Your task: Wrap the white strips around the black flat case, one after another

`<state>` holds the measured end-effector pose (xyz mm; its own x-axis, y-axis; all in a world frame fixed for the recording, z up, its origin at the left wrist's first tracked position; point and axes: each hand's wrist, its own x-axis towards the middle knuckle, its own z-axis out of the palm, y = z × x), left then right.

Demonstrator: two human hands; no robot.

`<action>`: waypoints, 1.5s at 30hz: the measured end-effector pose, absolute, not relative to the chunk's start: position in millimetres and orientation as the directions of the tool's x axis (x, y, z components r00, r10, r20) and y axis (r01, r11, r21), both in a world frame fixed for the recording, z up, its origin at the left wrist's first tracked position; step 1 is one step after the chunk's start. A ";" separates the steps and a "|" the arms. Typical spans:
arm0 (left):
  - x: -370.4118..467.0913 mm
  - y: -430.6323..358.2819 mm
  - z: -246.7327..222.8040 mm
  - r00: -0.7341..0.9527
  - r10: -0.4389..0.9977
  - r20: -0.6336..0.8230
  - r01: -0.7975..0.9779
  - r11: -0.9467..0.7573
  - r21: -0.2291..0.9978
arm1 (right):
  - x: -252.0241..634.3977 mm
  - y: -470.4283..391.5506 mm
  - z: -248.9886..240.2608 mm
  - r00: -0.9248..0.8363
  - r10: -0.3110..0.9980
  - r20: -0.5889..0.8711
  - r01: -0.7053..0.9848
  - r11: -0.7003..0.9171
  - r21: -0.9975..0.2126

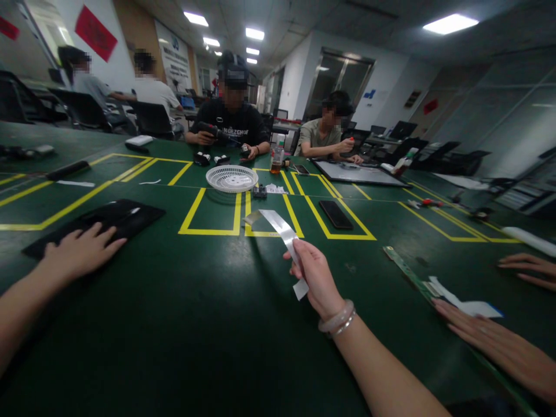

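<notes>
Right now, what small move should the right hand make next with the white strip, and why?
Probably bring the white strip down toward the black panel: the right hand pinches it raised above the green table, far end free, while the left hand lies flat on that panel.

- One view only, from a camera worn on the person's head, looking forward and down across a green table (pixel 208 324).
- The near table edge falls below the frame; both forearms enter from the bottom, the left hand (pixel 80 252) at the left, the right hand (pixel 317 278) near the centre, both close to the lens.
- The lens is wide: yellow floor-style tape lines (pixel 237 214) on the table bend outward, and the ceiling lights (pixel 449 24) show at the top.
- The far side of the table, where seated people (pixel 232 124) face the camera, sits well away in the upper half.
- Another person's hand (pixel 499 347) enters at the right edge.
</notes>
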<state>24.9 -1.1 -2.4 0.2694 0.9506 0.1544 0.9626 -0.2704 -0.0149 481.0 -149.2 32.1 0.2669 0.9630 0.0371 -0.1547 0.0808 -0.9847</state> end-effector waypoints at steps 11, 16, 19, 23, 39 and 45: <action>169.7 -97.8 -7.2 0.799 0.583 0.147 0.593 -0.805 -0.031 | 485.1 -146.1 28.7 0.329 0.938 0.107 -0.162 0.167 -0.973; 173.2 -113.8 -6.1 0.867 0.459 0.193 0.475 -0.879 -0.045 | 483.7 -144.3 17.9 0.223 0.944 0.243 0.079 0.231 -0.970; 175.4 -114.8 -6.9 0.877 0.431 0.214 0.452 -0.890 -0.062 | 482.3 -148.0 17.6 0.029 0.935 0.353 0.295 0.329 -0.897; 181.9 -120.7 -1.6 0.897 0.357 0.261 0.394 -0.912 -0.109 | 476.6 -156.3 24.3 -0.287 0.885 0.367 0.453 0.463 -0.762; 193.9 -129.5 -7.3 0.877 0.282 0.389 0.348 -0.931 -0.108 | 465.9 -162.5 20.9 -0.519 0.837 0.171 0.778 0.546 -0.311; 198.2 -129.3 -4.3 0.880 0.341 0.330 0.388 -0.918 -0.087 | 463.8 -165.9 23.3 -0.568 0.796 0.208 0.784 0.601 -0.157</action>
